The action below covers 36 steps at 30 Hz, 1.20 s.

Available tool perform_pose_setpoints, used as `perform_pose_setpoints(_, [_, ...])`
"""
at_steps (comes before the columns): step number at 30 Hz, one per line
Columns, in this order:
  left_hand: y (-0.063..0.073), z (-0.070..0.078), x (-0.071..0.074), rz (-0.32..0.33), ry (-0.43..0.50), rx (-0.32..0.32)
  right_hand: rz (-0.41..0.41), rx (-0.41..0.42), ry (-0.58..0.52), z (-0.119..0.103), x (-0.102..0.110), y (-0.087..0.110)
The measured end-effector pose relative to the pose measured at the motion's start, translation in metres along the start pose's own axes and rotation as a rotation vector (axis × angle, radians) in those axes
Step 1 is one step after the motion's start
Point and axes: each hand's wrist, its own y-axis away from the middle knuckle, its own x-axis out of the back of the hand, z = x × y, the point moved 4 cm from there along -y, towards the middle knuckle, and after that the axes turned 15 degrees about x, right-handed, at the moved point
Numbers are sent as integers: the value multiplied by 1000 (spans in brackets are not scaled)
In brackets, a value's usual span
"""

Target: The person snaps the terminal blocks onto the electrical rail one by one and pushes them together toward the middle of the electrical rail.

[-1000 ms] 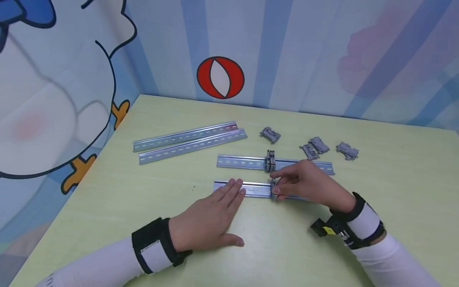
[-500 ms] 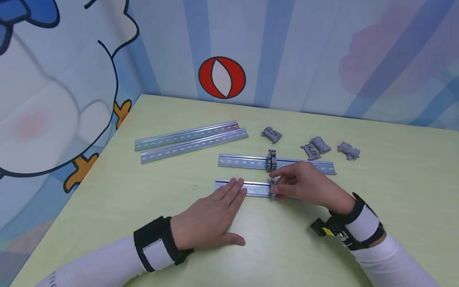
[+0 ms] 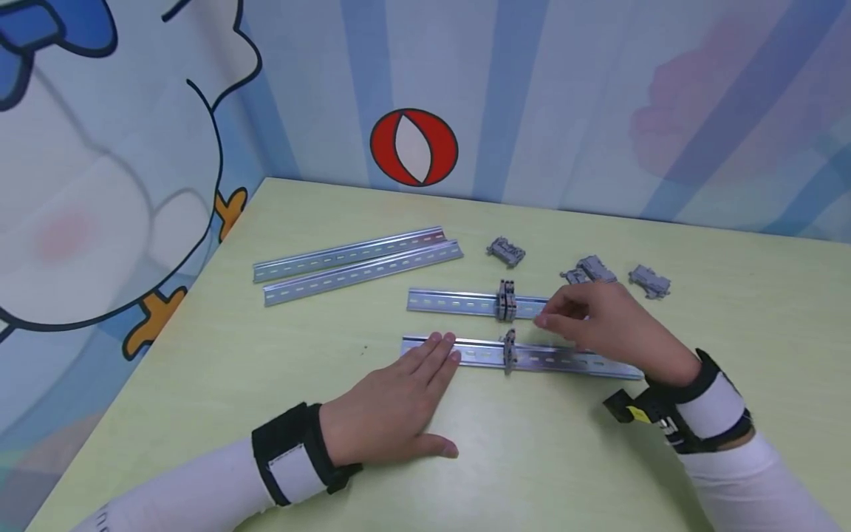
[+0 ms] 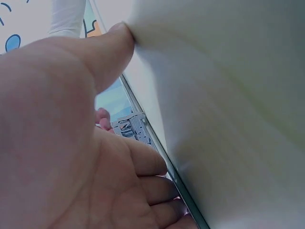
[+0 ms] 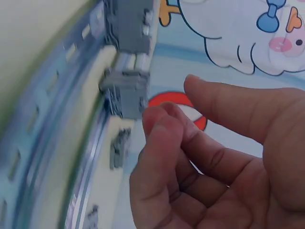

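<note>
Grey plastic block (image 3: 509, 352) on slotted silver metal rail (image 3: 565, 360); loose grey blocks (image 3: 507, 252) unmounted. Left hand (image 3: 388, 414) flat on rail; right hand (image 3: 614, 325) half-curled, empty.

Soft, even light fills the head view, with a pale sheen on the table (image 3: 492, 473) and a faint shadow beside the right sleeve (image 3: 744, 480), while the left wrist view looks hazy and grey-shaded and the right wrist view blurs the nearer rail (image 5: 43, 100).

Pale yellow tabletop (image 3: 219, 391) against a blue-striped wall (image 3: 518, 125) with a red-and-white oval (image 3: 414, 148), cartoon figure (image 3: 86, 199) at left.
</note>
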Motion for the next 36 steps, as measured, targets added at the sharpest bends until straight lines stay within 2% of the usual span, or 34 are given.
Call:
perform_pose_setpoints(3, [0,0,0,5,-2,-2,43,-36,51,8,15,5])
perform_pose_setpoints(6, [0,0,0,8,-4,0,123,-81,137,23,32,11])
perform_pose_setpoints(12, [-1,1,-3,-1,0,6,290,-129,380,66,61,32])
perform_pose_setpoints(16, [-1,1,-3,-10,2,9,334,-169,472,94,69,42])
perform_pose_setpoints(20, [-1,0,-2,-13,1,6,308,-190,471,112,70,44])
perform_pose_setpoints(24, [0,-1,-2,-6,-4,1,263,-203,439,120,67,42])
perform_pose_setpoints(30, [0,0,-2,4,-13,-3,212,-236,398,121,63,39])
perform_pose_setpoints(36, [-1,0,-2,-2,-10,2,235,-261,416,118,63,39])
